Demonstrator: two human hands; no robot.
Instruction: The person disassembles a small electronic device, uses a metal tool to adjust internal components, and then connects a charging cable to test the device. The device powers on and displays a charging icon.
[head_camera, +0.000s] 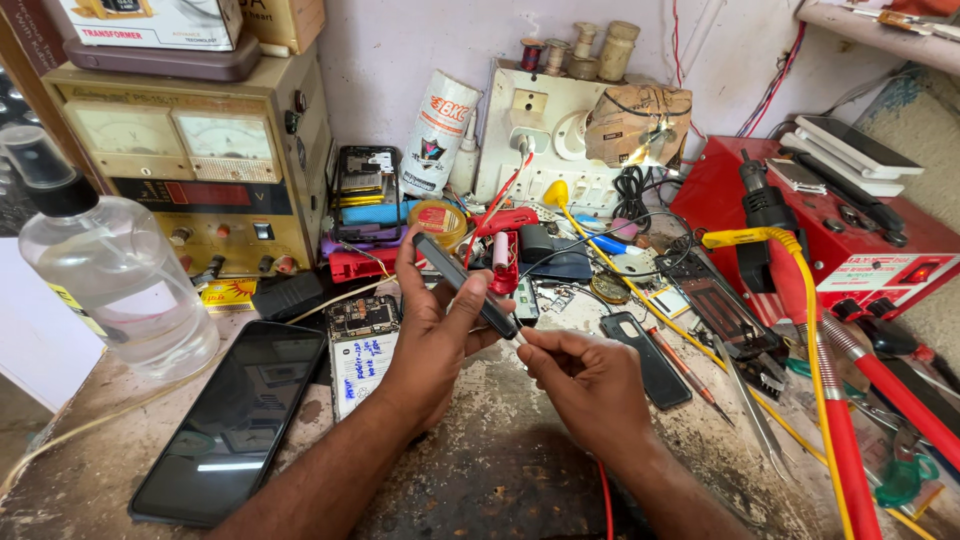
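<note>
Clutter filled the bench (520, 470) when we looked down at it. At the upper left of the frame we saw a white carton (150, 22) with a red band along its lower edge, set on top of a tan power supply (190, 165) with two pale dial faces; below that, at left of centre, lay a small yellow packet (227, 295). A clear spray bottle (105, 265) with a yellowish label stood at the far left. At top centre a white tube-shaped packet (436, 133) with red and dark printing leaned against the wall, and at the right sat a red box (830, 235) with a white label on its front. Near the middle of the frame we held a slim dark tool (462, 282), its long axis running diagonally from upper left down to lower right, the metal tip pointing lower right. Our left hand (432, 340) rose from the lower left, palm turned inward, thumb and fingers clamped round the tool's body. Our right hand (590, 385) came in from the lower right, knuckles up, fingertips pinched together at the tool's tip; what they gripped there was too small for us to tell. A dark phone (235, 420) lay face up at lower left.
</note>
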